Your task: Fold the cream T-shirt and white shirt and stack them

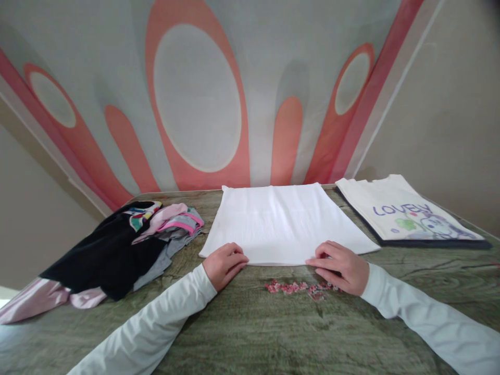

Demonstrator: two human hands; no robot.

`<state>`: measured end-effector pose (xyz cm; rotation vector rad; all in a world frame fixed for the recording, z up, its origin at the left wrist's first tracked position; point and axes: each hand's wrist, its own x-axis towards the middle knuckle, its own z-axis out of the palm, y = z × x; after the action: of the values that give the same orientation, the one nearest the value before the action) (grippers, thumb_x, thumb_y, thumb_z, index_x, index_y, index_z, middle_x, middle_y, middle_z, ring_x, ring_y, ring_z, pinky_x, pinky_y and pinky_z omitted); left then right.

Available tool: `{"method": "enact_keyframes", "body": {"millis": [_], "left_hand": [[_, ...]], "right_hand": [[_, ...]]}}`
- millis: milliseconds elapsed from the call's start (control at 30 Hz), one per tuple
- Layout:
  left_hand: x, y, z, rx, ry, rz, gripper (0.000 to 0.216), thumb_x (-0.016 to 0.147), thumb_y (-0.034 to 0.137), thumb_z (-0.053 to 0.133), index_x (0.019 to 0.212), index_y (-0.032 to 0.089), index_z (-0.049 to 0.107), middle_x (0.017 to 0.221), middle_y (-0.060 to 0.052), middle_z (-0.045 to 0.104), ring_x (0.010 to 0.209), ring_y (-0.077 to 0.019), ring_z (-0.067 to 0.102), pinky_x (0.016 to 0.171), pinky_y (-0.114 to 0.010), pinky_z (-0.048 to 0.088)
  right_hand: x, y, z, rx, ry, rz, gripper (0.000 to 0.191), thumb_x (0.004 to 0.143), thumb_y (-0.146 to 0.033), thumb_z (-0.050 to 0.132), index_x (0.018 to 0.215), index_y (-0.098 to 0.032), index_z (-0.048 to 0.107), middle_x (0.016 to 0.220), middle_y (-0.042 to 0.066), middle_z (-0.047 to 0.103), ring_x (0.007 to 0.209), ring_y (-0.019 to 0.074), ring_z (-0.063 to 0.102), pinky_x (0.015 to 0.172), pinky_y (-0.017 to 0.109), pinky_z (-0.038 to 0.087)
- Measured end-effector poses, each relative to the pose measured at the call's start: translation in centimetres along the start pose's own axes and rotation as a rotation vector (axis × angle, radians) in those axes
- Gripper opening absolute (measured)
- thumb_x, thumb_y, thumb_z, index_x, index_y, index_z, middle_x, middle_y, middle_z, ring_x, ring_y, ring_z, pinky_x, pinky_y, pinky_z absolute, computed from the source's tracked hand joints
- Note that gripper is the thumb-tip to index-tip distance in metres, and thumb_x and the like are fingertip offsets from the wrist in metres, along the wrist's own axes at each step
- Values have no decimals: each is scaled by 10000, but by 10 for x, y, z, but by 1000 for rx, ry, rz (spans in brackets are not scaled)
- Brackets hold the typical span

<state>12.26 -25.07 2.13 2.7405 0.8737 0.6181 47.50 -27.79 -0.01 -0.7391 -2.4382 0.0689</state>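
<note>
at the near left of the wood-grain bench [242,333], pink fabric [33,301] sticks out from under a rumpled black garment [105,252]. pink blossoms [287,287] mark the bench's middle. just beyond, the left hand [224,265] and right hand [346,268] touch the near edge of a white garment [285,224], spread flat in the centre; their fingers are bent, but whether they pinch it i cannot tell. at right, a cream shirt [402,195] lettered "lovely" lies over dark cloth [437,244]. farthest stands a red-and-gray patterned backdrop [197,99].
</note>
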Motion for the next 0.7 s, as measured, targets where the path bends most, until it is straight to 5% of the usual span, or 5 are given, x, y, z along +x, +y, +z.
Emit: {"method": "enact_keyframes", "body": {"millis": [700], "left_hand": [[1,-1,-9,229,-43,121,154,811,175,418,823,178,572,827,-41,571,744,-131,529,673,-238,430]], "right_hand": [[-1,0,2,33,23,10,257,812,-242,464,1013,-207,621,777,62,510,724,166,491,628,324,437]]}}
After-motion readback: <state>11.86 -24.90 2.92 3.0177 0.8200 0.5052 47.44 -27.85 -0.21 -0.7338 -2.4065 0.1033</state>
